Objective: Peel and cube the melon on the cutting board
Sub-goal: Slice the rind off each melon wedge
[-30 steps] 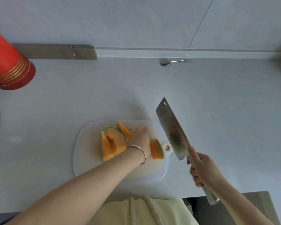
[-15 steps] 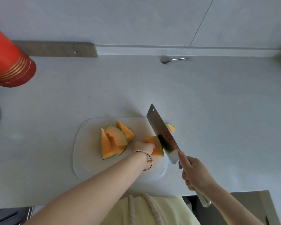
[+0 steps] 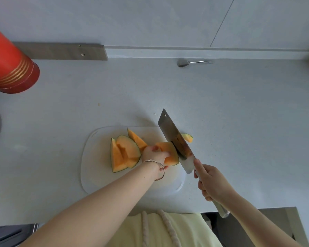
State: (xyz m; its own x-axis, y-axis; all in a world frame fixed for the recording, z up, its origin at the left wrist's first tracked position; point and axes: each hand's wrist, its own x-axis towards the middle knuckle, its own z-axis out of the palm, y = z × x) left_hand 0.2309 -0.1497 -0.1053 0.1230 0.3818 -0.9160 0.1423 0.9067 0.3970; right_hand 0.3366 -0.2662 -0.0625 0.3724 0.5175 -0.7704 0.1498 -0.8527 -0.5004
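A grey countertop (image 3: 239, 113) is carrying a white cutting board (image 3: 96, 157) near its front edge, and a red canister (image 3: 9, 65) is standing at the far left. The right hand (image 3: 212, 182) is gripping the handle of a cleaver (image 3: 171, 132), whose blade is resting against the right end of a melon wedge (image 3: 170, 155) on the board. The left hand (image 3: 154, 155) is holding that wedge, fingers curled over it. Further wedges (image 3: 125, 154) are lying just to its left. A cut-off sliver (image 3: 187, 137) is lying just right of the blade.
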